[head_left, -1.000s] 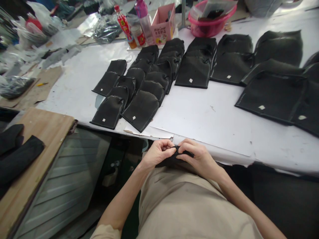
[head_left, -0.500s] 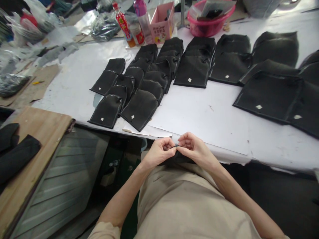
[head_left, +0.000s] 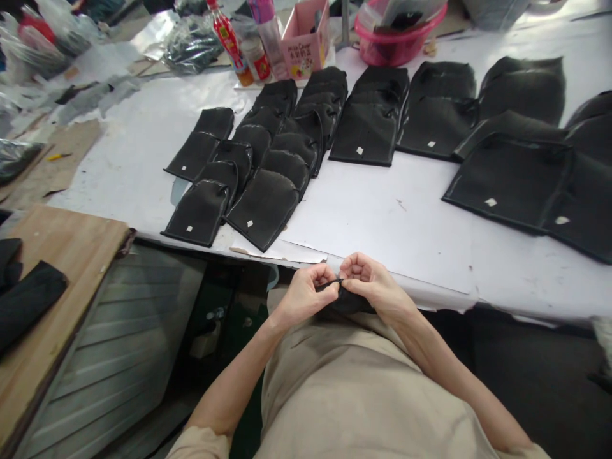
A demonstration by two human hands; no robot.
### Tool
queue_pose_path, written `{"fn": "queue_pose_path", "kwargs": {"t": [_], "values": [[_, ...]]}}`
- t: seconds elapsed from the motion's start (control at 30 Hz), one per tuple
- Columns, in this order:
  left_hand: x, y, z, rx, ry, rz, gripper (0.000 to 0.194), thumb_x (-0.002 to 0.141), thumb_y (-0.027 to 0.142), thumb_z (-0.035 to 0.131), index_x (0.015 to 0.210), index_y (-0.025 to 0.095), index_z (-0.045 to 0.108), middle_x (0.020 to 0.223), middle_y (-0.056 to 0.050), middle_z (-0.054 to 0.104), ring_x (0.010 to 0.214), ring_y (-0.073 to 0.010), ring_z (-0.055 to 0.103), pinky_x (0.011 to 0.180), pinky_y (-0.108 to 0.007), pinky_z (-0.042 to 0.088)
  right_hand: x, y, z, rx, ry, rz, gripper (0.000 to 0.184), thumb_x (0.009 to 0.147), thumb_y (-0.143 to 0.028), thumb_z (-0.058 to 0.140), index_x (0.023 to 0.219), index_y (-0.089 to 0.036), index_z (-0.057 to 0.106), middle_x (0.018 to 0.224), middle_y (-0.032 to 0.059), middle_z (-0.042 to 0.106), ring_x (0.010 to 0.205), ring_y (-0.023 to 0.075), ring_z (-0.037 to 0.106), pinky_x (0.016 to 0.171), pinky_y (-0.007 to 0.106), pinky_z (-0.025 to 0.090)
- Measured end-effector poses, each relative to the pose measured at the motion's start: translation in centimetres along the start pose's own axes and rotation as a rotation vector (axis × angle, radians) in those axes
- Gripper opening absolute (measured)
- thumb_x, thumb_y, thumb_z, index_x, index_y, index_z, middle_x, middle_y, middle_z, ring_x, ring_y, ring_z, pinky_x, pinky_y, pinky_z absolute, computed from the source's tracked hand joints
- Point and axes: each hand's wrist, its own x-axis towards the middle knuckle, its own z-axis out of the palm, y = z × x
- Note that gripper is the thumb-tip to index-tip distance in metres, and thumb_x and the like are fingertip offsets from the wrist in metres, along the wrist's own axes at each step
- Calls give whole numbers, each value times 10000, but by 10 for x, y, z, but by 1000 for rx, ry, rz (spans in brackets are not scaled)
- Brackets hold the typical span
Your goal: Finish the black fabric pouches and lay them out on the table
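Note:
Both of my hands meet at the near edge of the white table (head_left: 392, 229), just above my lap. My left hand (head_left: 303, 295) and my right hand (head_left: 370, 287) are closed, fingertips pinching a small black fabric pouch (head_left: 345, 301) between them. Most of the pouch is hidden under my fingers. Beyond my hands, rows of black pouches (head_left: 261, 207) with small white tags lie overlapped on the table. Larger black pouches (head_left: 514, 182) lie to the right.
A wooden board (head_left: 57, 255) with black fabric on it stands at the left. At the table's far edge are bottles (head_left: 229, 41), a pink box (head_left: 303, 44) and a pink basin (head_left: 396, 38). Plastic bags and scraps lie at far left.
My hands have stayed together on the pouch, fingers shifting slightly. The view has drifted a little, so the table's contents appear shifted up and left.

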Motion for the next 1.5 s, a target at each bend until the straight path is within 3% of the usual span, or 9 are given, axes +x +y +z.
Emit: {"fn": "queue_pose_path", "kwargs": {"t": [0.17, 0.3, 0.47, 0.6, 0.87, 1.03, 1.23, 1.37, 1.5], "values": [[2, -3, -1, -44, -40, -47, 167, 765, 280, 620, 692, 149, 548, 640, 31, 502, 584, -83, 420, 554, -203, 332, 1, 1, -1, -31, -46, -27, 242, 646, -138, 617, 872, -184, 544, 736, -28, 557, 648, 101, 507, 592, 224, 385], [5, -2, -1, -23, -36, -36, 107, 748, 227, 590, 684, 146, 563, 639, 21, 511, 592, -88, 433, 562, -207, 337, -2, 0, -1, -148, -28, -128, 179, 703, -146, 596, 871, -186, 547, 779, -18, 558, 688, 113, 513, 623, 236, 408], [5, 1, -3, -15, 3, -50, 102, 739, 208, 579, 657, 150, 558, 621, 23, 523, 576, -87, 439, 549, -203, 338, -8, -5, -13, -252, -141, -116, 181, 910, -355, 550, 972, -187, 577, 784, -9, 544, 696, 120, 495, 618, 240, 401], [5, -1, -3, -18, 10, -28, 124, 766, 230, 582, 674, 147, 572, 625, 22, 536, 576, -88, 451, 546, -200, 343, -11, 0, -19, -257, -191, -61, 267, 844, -423, 663, 866, -182, 550, 768, -15, 540, 674, 119, 480, 591, 240, 386], [5, 2, -3, -60, -11, -44, 124, 779, 216, 577, 682, 141, 560, 624, 28, 515, 566, -80, 427, 536, -196, 333, -17, 4, -12, -517, -73, -186, 110, 842, -277, 668, 801, -200, 601, 751, -16, 557, 701, 142, 476, 651, 272, 381], [5, 3, -10, -148, -129, -65, 239, 847, 337, 574, 715, 138, 559, 641, 34, 473, 583, -78, 394, 539, -193, 312, -22, 3, -9, -504, -44, -315, 41, 895, -204, 596, 870, -216, 565, 938, 17, 584, 877, 167, 535, 796, 283, 421], [3, -2, -22, -284, -261, -96, 306, 784, 423, 674, 858, 134, 602, 708, 22, 513, 614, -92, 423, 559, -199, 333, -23, 3, -7, -574, -4, -328, 70, 925, -194, 555, 872, -225, 522, 885, -2, 565, 815, 156, 514, 763, 269, 409], [1, 1, -23, -171, -209, -85, 277, 728, 355, 750, 814, 142, 596, 710, 29, 510, 646, -102, 439, 586, -202, 355, -22, 4, -6, -598, 27, -355, 72, 929, -184, 546, 880, -228, 517, 896, 3, 566, 829, 162, 529, 764, 272, 417], [2, 2, -21, -103, -172, -43, 239, 752, 340, 735, 775, 146, 596, 698, 36, 503, 657, -104, 439, 603, -203, 357, -23, 4, -6, -653, 19, -499, 97, 944, -143, 505, 899, -226, 524, 986, 30, 562, 913, 170, 552, 825, 277, 427]]}}
